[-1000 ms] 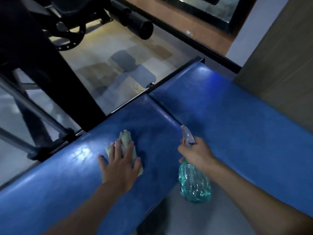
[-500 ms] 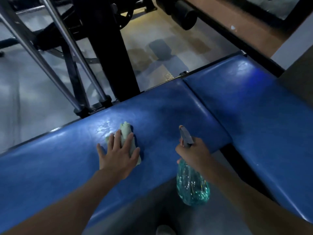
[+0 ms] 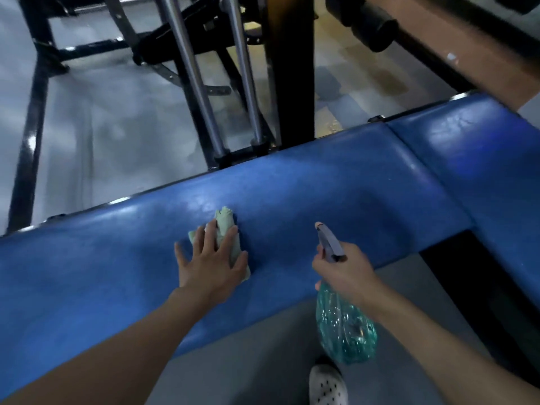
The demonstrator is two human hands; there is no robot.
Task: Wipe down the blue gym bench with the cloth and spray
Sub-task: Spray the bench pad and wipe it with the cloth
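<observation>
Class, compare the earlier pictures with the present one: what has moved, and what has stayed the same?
The left hand has slid the cloth leftward along the blue bench, away from the seam between its pads; the right hand has carried the spray bottle the same way. Nothing was taken up or let go: the left hand still presses flat on the cloth, the right still grips the bottle.

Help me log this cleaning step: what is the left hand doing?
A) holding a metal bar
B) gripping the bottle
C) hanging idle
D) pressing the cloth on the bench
D: the left hand lies flat on the cloth on the bench; the right hand holds the spray bottle.
</observation>
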